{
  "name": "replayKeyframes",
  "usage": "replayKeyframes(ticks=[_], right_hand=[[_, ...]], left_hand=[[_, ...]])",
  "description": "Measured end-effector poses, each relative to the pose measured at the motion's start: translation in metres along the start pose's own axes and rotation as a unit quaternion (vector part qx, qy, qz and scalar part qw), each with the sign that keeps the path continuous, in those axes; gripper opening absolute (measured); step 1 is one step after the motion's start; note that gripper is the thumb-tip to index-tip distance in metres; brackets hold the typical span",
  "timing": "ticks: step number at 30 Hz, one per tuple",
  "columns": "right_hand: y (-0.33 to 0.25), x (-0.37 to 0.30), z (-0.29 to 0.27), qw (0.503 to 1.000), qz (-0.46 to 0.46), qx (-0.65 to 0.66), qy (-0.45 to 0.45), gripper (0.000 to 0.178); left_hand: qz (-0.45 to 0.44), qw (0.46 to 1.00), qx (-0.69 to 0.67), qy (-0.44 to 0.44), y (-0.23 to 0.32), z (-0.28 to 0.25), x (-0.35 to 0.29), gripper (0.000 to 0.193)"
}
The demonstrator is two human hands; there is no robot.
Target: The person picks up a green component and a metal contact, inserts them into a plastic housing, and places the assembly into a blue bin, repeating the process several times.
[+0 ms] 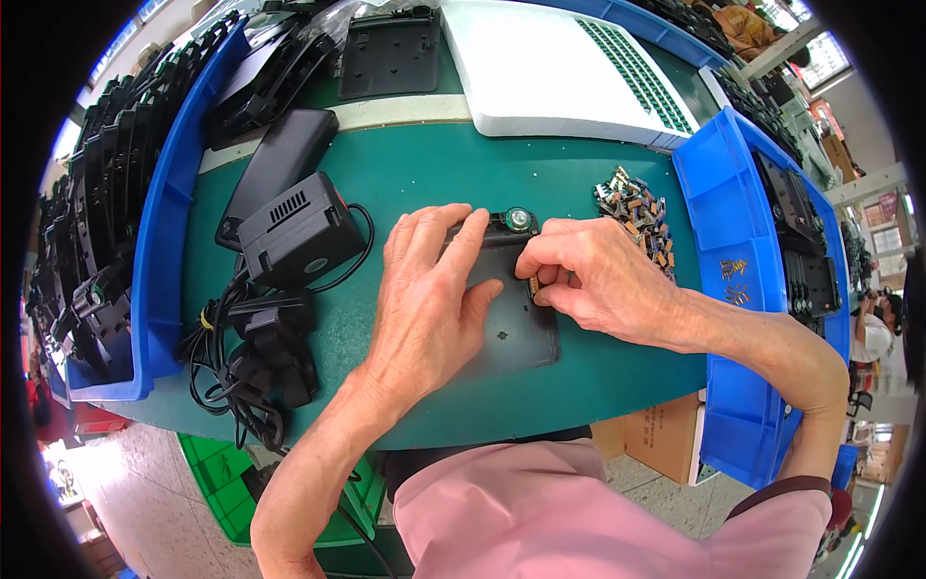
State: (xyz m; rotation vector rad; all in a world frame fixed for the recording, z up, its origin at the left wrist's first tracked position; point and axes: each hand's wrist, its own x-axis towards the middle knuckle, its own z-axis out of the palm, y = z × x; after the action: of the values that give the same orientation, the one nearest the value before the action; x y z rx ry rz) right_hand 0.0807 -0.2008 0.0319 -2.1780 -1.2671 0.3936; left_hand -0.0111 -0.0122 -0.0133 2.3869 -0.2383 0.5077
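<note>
A pink-sleeved lap is filling the near edge of the view, and from it both forearms are being reached out over the green table point(598, 376). The left hand point(429, 299) is being laid flat and spread wide on the black plastic plate point(516, 333), which is lying at the middle of the table; its fingertips are being pressed near the plate's far edge, just beside a small round speaker-like part point(519, 219) seated there. The right hand point(588, 275) is being held narrow, the thumb and forefinger being pinched on a small brownish component point(533, 287) at the plate's right edge; how much of it is already seated cannot be told, since the fingers are covering it.

For the step to be done well, the plate is best kept pinned flat by the left palm so that it is not being pushed sideways while the small part is being pressed in. The part is probably best aligned squarely before force is applied, and light, even pressure is likely to be enough.

A heap of small metal clips point(637, 217) is lying to the right, near the right hand. A black boxy tool point(301, 232) with a tangled cable point(246, 381) is resting to the left. Blue bins point(159, 241) of black parts are standing on both sides, and a white foam tray point(540, 68) is lying at the far side.
</note>
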Motion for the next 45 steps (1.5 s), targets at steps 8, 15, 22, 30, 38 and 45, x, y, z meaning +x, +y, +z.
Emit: replayKeyframes(ticks=[8,15,22,30,38,45], right_hand=[[-0.016,0.010,-0.022,0.996,0.082,0.006,-0.031,0.020],[0.014,0.020,-0.006,0.990,-0.063,-0.068,0.103,0.029],[0.019,0.031,-0.005,0.995,-0.054,-0.079,0.034,0.039],[0.027,0.019,-0.024,0.978,-0.088,-0.175,0.067,0.031],[0.001,-0.079,-0.140,0.965,0.089,-0.157,0.190,0.036],[0.013,-0.257,-0.245,0.825,0.286,-0.294,0.389,0.047]], left_hand=[[-0.004,1.000,0.004,0.001,-0.001,-0.004,-0.001,0.056],[-0.003,1.000,-0.008,0.013,-0.002,-0.002,-0.004,0.049],[-0.010,1.000,0.005,0.019,0.000,-0.008,-0.001,0.040],[-0.038,0.998,-0.031,0.045,0.009,-0.003,0.006,0.050],[0.004,0.997,-0.021,0.078,0.001,-0.010,-0.002,0.068],[-0.002,0.997,-0.029,0.071,-0.009,-0.010,-0.008,0.056]])
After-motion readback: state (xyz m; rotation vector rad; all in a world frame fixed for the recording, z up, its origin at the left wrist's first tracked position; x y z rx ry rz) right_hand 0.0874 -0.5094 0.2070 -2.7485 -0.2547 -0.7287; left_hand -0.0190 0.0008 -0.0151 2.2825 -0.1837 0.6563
